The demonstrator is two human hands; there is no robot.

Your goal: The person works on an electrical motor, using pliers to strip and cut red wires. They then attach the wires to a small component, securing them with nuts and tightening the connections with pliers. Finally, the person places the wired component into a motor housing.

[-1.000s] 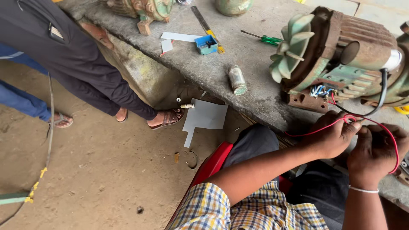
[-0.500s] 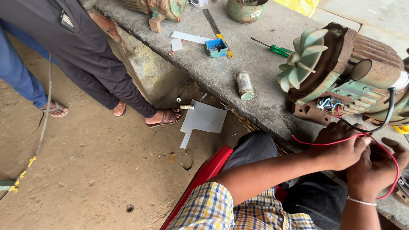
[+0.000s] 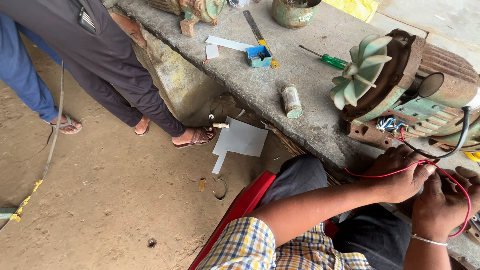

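A: Hands first. State position and finger condition.

B: Left hand (image 3: 402, 172) sits at the near edge of the bench, fingers curled and pinching the red wire (image 3: 385, 173) between thumb and fingertips. Right hand (image 3: 442, 200) lies just beside it, touching it, fingers bent around the same wire; whether they press the wire cannot be told from this angle. A thin bracelet (image 3: 426, 240) circles the right wrist.

A: Wire routing?

B: The red wire runs from the left hand in a loop over the right hand and down toward the wrist. Another red lead rises to the terminal area of the motor (image 3: 430, 95), where blue and white leads bunch. A black cable (image 3: 452, 145) curves off the motor housing.

A: Seat and floor?

B: A red chair (image 3: 240, 210) edge shows under the checked sleeve. The floor (image 3: 110, 200) is packed dirt, with a sheet of white paper (image 3: 240, 140) and a metal ring (image 3: 221, 189) on it.

A: Work surface?

B: A rough concrete bench (image 3: 310, 65). The motor's pale green fan (image 3: 360, 67) faces left. A small tin can (image 3: 291, 101) lies on its side near the edge. Farther back: a green-handled screwdriver (image 3: 325, 59), a small blue box (image 3: 258, 56), a steel ruler (image 3: 257, 31), paper scraps, a round metal tin (image 3: 296, 12).

A: Surroundings?

B: Two people in sandals stand at far left, beside the bench end.
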